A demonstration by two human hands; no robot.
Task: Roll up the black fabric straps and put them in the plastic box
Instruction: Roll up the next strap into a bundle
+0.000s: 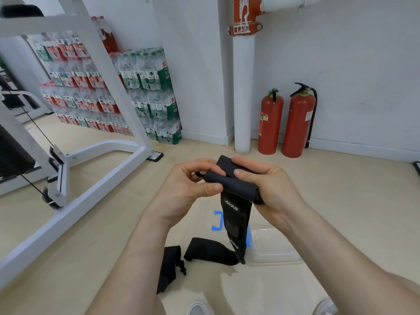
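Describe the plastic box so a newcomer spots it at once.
From the two red fire extinguishers at the wall, come nearer along the beige floor. The plastic box lies just right of the blue tape marks. It is clear and shallow; the straps beside it are black.

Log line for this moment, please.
strap: part-rolled, tail hanging | left hand: pinches roll | right hand: grips roll | second strap: floor, unrolled | plastic box: no strap visible inside

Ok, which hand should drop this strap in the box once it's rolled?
Probably the right hand: it grips the strap roll, and the clear plastic box lies on the floor on that side.
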